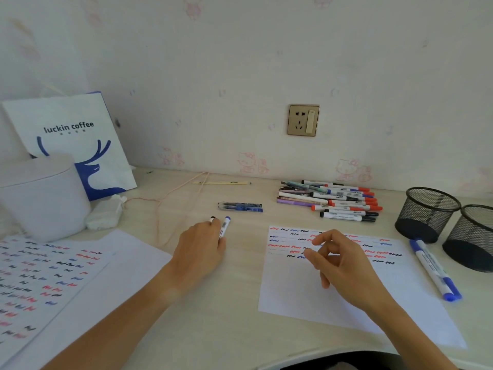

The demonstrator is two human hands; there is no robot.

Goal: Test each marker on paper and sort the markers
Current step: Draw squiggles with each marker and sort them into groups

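Left grip (200, 249) clasps two markers (224, 228); right grip (338, 260) loose, empty, over paper (306, 295).

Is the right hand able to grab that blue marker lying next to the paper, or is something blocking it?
Probably yes. The right hand hovers empty over the test paper, and the blue marker lies bare on the desk just beyond the paper's right edge. Nothing sits between them; the mesh cups stand behind it.
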